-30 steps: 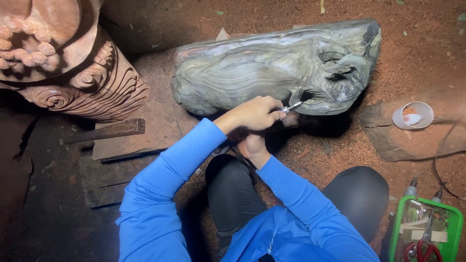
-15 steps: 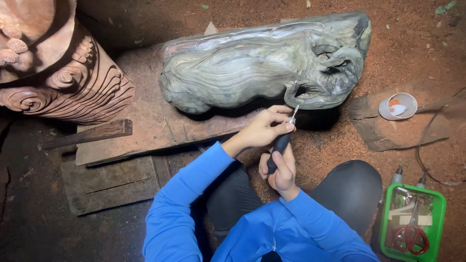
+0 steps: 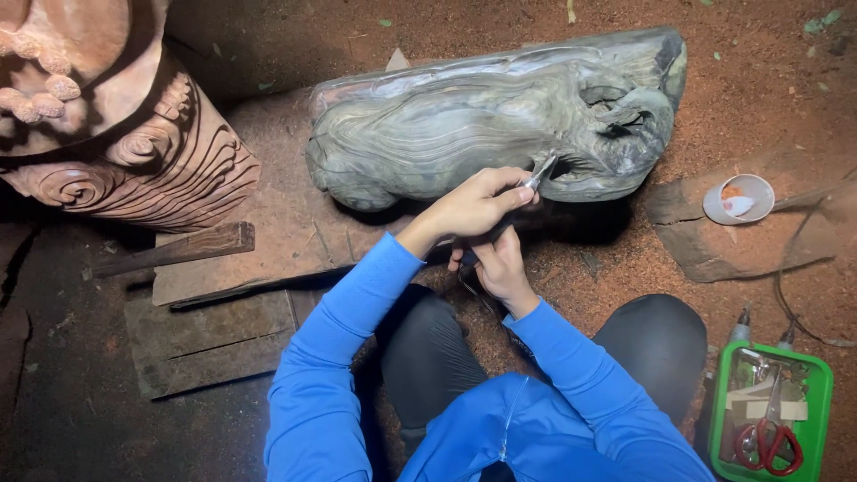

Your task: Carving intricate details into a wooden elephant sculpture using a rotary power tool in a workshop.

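Head view — my left hand [image 3: 473,207] grips a slim metal tool [image 3: 538,171], its tip against the grey carved sculpture [image 3: 482,125] lying on the dirt floor [image 3: 759,80]. My right hand [image 3: 502,268] is clenched round the tool's dark handle just below. Green tray [image 3: 819,393] — lower right.

Red, sawdust-strewn ground under my knees

On the dirt floor [image 3: 768,107] lie flat wooden planks [image 3: 214,335]; the dark carved wood piece [image 3: 482,125] rests on them. A reddish carved sculpture [image 3: 116,134] stands left, a white cup [image 3: 739,198] and green tray [image 3: 817,402] right.
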